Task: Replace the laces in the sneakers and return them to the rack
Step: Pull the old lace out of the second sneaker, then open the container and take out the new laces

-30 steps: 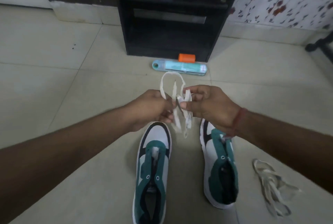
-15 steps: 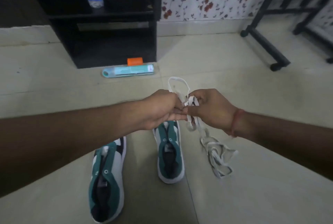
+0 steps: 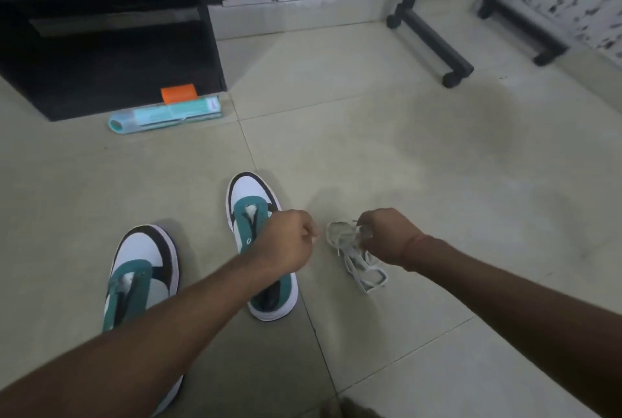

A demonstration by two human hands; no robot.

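Two teal, white and black sneakers stand unlaced on the tiled floor, the left sneaker (image 3: 141,269) nearer me and the right sneaker (image 3: 250,205) further off. My left hand (image 3: 286,242) hovers over the right sneaker, curled into a fist with nothing visible in it. To its right, my right hand (image 3: 383,236) is lowered onto a pile of white laces (image 3: 361,271) lying on the floor. Its fingers pinch a bunched white lace (image 3: 340,232) at the top of that pile.
A black shelf unit (image 3: 111,57) stands at the back left, with a teal tube package (image 3: 165,114) and a small orange item (image 3: 178,93) on the floor before it. Black rack legs on wheels (image 3: 434,44) stand at the back right against a floral wall.
Both hands have dropped from chest height and parted. My left hand has let go of the lace, and my right hand has brought the bundled lace down onto the pile on the floor.
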